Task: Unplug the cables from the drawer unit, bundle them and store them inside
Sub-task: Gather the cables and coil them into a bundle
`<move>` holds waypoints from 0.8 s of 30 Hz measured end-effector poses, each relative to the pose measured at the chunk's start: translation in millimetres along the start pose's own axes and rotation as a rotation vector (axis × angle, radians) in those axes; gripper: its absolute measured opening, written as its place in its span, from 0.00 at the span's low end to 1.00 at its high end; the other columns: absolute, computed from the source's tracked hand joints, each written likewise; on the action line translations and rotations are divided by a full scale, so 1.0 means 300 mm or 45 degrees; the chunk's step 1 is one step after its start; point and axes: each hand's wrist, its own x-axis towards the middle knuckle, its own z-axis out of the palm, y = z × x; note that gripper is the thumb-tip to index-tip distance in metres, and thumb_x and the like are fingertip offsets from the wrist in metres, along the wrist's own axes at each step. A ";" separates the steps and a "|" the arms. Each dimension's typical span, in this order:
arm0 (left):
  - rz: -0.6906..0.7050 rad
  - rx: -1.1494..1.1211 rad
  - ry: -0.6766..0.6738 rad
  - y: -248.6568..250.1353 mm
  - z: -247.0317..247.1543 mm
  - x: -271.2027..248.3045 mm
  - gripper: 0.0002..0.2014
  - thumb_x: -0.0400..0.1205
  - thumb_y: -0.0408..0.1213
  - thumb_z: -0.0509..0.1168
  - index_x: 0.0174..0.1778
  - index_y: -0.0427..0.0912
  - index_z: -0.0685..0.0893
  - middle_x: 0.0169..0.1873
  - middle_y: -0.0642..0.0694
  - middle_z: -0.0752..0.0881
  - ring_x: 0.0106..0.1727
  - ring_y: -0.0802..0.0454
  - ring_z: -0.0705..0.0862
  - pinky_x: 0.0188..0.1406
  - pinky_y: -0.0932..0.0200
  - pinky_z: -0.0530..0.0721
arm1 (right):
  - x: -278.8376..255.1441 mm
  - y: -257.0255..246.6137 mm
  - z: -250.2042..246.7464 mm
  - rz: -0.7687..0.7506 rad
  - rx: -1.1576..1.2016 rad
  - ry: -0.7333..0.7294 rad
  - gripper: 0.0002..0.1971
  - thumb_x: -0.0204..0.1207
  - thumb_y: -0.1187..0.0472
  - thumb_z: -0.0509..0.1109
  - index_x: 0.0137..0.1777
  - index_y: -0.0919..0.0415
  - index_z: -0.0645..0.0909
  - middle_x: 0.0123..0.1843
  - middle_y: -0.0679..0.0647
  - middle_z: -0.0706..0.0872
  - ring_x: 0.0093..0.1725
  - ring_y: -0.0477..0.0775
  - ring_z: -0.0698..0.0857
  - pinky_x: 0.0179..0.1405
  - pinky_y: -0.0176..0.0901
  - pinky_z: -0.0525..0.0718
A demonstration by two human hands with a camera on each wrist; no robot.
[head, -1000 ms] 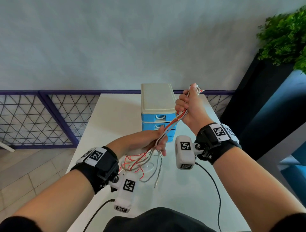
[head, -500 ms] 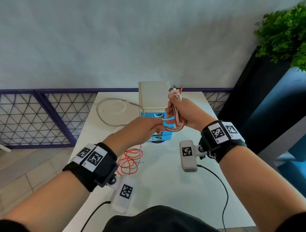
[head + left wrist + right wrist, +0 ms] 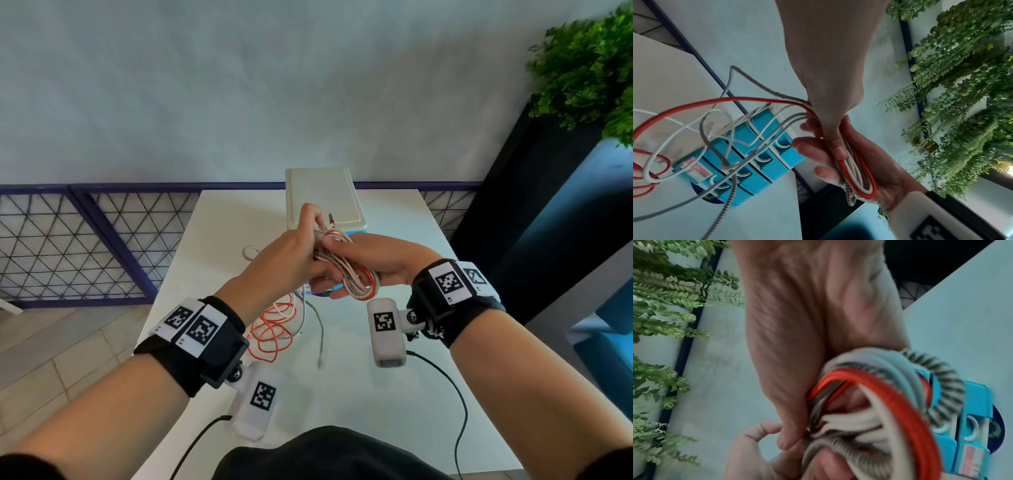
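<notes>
A coil of red, white and braided grey cables [image 3: 352, 277] lies looped in my right hand [image 3: 334, 263], whose fingers and thumb curl round it. My left hand [image 3: 317, 233] meets it from the left and pinches the strands against that palm; the left wrist view shows the left thumb pressing on the cable coil [image 3: 859, 178]. Loose red and white cable tails [image 3: 274, 329] hang from the hands to the table. Just behind the hands stands the drawer unit [image 3: 322, 198], beige on top with blue drawers [image 3: 748, 154] that look closed. The right wrist view shows the cable coil [image 3: 869, 394] close up.
The white table [image 3: 376, 411] runs between a purple lattice railing [image 3: 85, 246] at the left and back and a dark planter with a green plant [image 3: 582, 68] at the right. Black camera leads [image 3: 459, 411] trail over the near table edge.
My right hand came down from its raised position to in front of the drawers. My left hand rose to meet it, laying more cable into the coil. Less loose cable hangs.
</notes>
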 end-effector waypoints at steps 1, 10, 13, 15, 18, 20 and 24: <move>-0.025 0.014 0.023 0.001 -0.001 0.001 0.36 0.66 0.49 0.79 0.52 0.53 0.56 0.34 0.48 0.89 0.30 0.48 0.85 0.29 0.50 0.82 | 0.000 0.007 0.005 -0.007 -0.002 -0.016 0.24 0.86 0.48 0.54 0.62 0.70 0.77 0.51 0.65 0.89 0.49 0.55 0.91 0.50 0.48 0.90; -0.213 0.029 -0.117 -0.013 0.007 0.024 0.35 0.66 0.52 0.79 0.54 0.50 0.59 0.32 0.53 0.80 0.28 0.53 0.80 0.22 0.64 0.75 | 0.021 0.060 0.020 -0.074 -0.096 0.046 0.21 0.86 0.54 0.60 0.33 0.65 0.76 0.42 0.65 0.90 0.23 0.46 0.80 0.26 0.38 0.84; -0.322 -0.254 -0.194 -0.026 0.005 0.032 0.35 0.68 0.48 0.78 0.60 0.45 0.61 0.35 0.52 0.81 0.28 0.59 0.79 0.21 0.72 0.74 | 0.008 0.033 0.008 -0.085 -0.154 0.067 0.19 0.86 0.54 0.60 0.36 0.66 0.76 0.35 0.60 0.88 0.20 0.45 0.76 0.22 0.37 0.82; -0.403 -0.694 -0.277 -0.056 -0.003 0.021 0.30 0.76 0.42 0.72 0.66 0.42 0.62 0.29 0.49 0.79 0.23 0.58 0.76 0.24 0.68 0.79 | -0.003 0.020 0.000 -0.090 -0.168 0.120 0.15 0.85 0.54 0.62 0.42 0.65 0.79 0.28 0.54 0.82 0.18 0.45 0.73 0.19 0.36 0.78; -0.355 -0.956 -0.416 -0.097 -0.029 0.006 0.17 0.82 0.37 0.63 0.66 0.42 0.69 0.28 0.41 0.74 0.24 0.54 0.74 0.31 0.63 0.82 | -0.011 0.017 0.001 -0.133 -0.122 0.186 0.14 0.85 0.54 0.62 0.42 0.62 0.78 0.25 0.50 0.72 0.19 0.45 0.68 0.18 0.35 0.75; -0.296 -0.799 -0.447 -0.108 -0.036 0.007 0.08 0.83 0.38 0.63 0.56 0.44 0.77 0.31 0.40 0.79 0.29 0.53 0.80 0.37 0.63 0.82 | -0.006 0.023 0.009 -0.156 -0.061 0.239 0.14 0.85 0.54 0.61 0.41 0.61 0.78 0.25 0.50 0.70 0.19 0.44 0.68 0.19 0.35 0.75; -0.219 -0.395 -0.559 -0.184 -0.010 -0.001 0.06 0.83 0.42 0.64 0.41 0.48 0.79 0.31 0.51 0.84 0.35 0.57 0.83 0.46 0.56 0.82 | 0.002 0.021 -0.011 -0.256 0.122 0.380 0.14 0.86 0.56 0.60 0.40 0.61 0.76 0.23 0.47 0.70 0.18 0.42 0.69 0.17 0.34 0.74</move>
